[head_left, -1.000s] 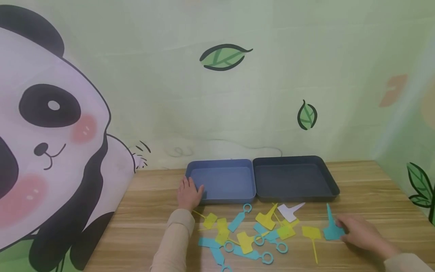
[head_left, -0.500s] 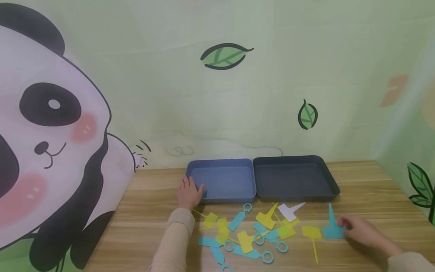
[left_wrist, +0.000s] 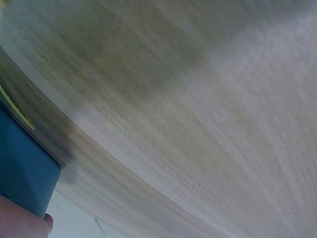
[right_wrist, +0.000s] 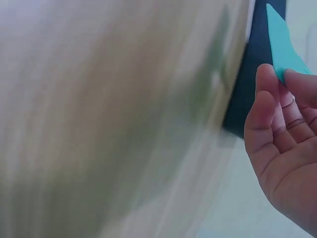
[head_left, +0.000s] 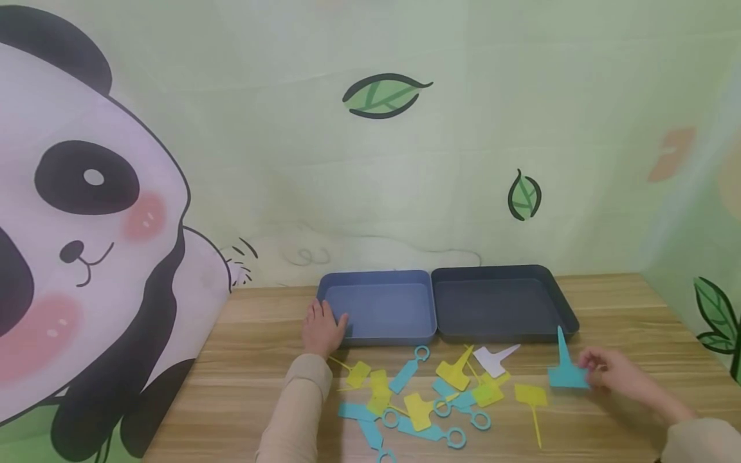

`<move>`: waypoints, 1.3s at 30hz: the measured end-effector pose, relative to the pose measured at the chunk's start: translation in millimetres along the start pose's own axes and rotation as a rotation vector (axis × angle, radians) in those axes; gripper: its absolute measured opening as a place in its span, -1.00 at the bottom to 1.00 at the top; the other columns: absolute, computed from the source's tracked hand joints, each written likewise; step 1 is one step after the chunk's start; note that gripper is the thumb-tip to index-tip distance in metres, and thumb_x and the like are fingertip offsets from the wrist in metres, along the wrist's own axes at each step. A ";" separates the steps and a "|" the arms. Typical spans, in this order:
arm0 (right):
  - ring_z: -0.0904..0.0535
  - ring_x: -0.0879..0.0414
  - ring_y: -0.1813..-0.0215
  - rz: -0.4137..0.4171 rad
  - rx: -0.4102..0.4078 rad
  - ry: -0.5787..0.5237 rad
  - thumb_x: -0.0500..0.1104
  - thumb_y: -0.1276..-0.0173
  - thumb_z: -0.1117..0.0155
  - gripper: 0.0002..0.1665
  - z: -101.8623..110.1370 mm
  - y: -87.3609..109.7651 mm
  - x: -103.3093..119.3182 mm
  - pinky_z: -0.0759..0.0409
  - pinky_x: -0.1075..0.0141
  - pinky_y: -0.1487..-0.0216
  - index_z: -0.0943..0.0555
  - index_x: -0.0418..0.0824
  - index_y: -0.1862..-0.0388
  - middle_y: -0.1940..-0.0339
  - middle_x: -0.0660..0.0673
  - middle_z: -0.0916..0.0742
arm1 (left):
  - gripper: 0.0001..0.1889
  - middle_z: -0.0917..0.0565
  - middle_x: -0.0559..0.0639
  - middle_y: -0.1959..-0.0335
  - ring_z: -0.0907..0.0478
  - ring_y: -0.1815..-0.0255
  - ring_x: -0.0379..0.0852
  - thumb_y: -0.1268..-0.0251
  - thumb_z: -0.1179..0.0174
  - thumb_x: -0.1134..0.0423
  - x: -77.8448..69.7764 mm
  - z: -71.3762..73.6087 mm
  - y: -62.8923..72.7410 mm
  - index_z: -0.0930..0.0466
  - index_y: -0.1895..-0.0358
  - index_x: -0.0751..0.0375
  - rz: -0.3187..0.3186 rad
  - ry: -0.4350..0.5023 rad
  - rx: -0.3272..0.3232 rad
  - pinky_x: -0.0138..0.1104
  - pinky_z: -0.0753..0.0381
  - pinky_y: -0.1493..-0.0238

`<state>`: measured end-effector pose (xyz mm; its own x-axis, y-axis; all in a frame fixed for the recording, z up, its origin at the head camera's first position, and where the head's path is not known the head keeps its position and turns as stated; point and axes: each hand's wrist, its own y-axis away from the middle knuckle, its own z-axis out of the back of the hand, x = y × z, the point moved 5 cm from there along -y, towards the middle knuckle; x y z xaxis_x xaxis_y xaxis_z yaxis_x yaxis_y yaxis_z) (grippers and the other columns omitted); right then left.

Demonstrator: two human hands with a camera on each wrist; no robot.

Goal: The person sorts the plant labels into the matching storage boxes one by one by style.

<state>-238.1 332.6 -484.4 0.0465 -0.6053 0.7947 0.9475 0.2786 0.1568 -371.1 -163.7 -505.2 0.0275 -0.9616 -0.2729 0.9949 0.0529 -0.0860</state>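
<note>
My right hand (head_left: pixel 616 376) pinches a turquoise T-shaped plant label (head_left: pixel 567 373) by the right end of its wide part, with the pointed stem upward. In the right wrist view, thumb and fingertips grip the label (right_wrist: pixel 285 47), and the dark tray (right_wrist: pixel 252 79) is behind. My left hand (head_left: pixel 324 329) rests on the left rim near the front corner of a blue tray (head_left: pixel 376 339), fingers fairly straight and thumb spread. The left wrist view catches only a bit of that hand (left_wrist: pixel 22 220) against the tray wall (left_wrist: pixel 25 168).
Right of the blue tray stands a dark tray (head_left: pixel 503 335), touching it. Several plant labels lie in front: yellow ones (head_left: pixel 418 411), turquoise ring-ended ones (head_left: pixel 403 376) and a white one (head_left: pixel 491 362). One yellow label (head_left: pixel 530 395) lies apart. A printed cloth wall (head_left: pixel 405 186) rises behind the table.
My right hand has lifted the turquoise label off the table and moved it slightly toward the dark tray. My left hand has stayed on the blue tray.
</note>
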 end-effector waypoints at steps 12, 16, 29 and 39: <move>-0.52 0.17 0.46 0.051 -0.166 0.015 -0.41 -0.17 -0.04 -0.75 22.7 -17.9 32.2 -0.53 0.31 0.47 -0.38 -0.49 0.15 0.37 -0.17 -0.50 | -0.25 -0.01 0.38 -0.35 0.07 -0.38 0.21 -0.28 0.21 -0.13 -1.7 3.0 0.4 -0.03 -0.30 0.46 0.001 0.001 0.008 -0.03 0.00 -0.33; -0.55 0.18 0.47 0.064 -0.209 0.050 -0.42 -0.17 -0.03 -0.73 26.7 -27.3 41.0 -0.54 0.32 0.46 -0.39 -0.52 0.13 0.36 -0.21 -0.54 | -0.25 -0.01 0.40 -0.34 0.07 -0.37 0.24 -0.29 0.21 -0.12 -1.9 4.0 -1.2 -0.03 -0.29 0.49 -0.009 0.008 0.002 -0.02 0.01 -0.33; -0.53 0.16 0.43 0.043 -0.317 0.092 -0.45 -0.16 0.01 -0.75 27.5 -64.7 57.2 -0.57 0.38 0.41 -0.42 -0.52 0.16 0.40 -0.25 -0.54 | -0.24 0.02 0.39 -0.35 0.09 -0.38 0.22 -0.28 0.21 -0.14 0.6 -1.0 -1.3 -0.02 -0.30 0.47 0.003 0.011 0.021 -0.05 0.03 -0.35; -0.53 0.14 0.45 0.002 -0.302 0.071 -0.46 -0.11 0.02 -0.72 18.1 -97.6 50.8 -0.58 0.32 0.40 -0.42 -0.53 0.16 0.37 -0.32 -0.57 | -0.24 0.01 0.39 -0.35 0.08 -0.38 0.23 -0.28 0.24 -0.14 0.3 -1.0 -2.0 -0.02 -0.30 0.48 -0.004 0.000 0.017 -0.04 0.04 -0.35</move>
<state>-333.9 288.2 -448.7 0.0608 -0.6585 0.7501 0.9980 0.0525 -0.0348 -373.2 -163.8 -506.0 0.0236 -0.9618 -0.2729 0.9965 0.0445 -0.0708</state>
